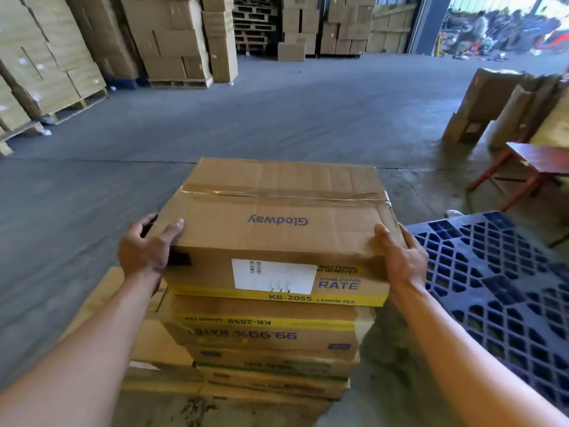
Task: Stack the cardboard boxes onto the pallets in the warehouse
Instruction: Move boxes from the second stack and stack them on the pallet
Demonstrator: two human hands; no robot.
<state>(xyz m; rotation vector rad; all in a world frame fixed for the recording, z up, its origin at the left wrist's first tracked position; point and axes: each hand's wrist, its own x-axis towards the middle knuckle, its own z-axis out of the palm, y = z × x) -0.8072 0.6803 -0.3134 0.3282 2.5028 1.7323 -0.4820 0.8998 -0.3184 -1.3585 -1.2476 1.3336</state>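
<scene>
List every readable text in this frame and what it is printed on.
"Glodway": top face of the top box, upside down.
"STERILIZATION RATE": its front face.
"KB-2055 LEMON TEA": yellow band on that face.
"99.99% RATE": second box, upside down.
White label: too small to read.
Lower boxes: blurred.

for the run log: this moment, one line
left hand, right hand: grip top box | top box: on stack | blue pallet: right of stack

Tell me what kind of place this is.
Most likely a warehouse: tall stacks of cardboard boxes on wooden pallets, a blue plastic pallet on the concrete floor, and a wide open doorway.
</scene>
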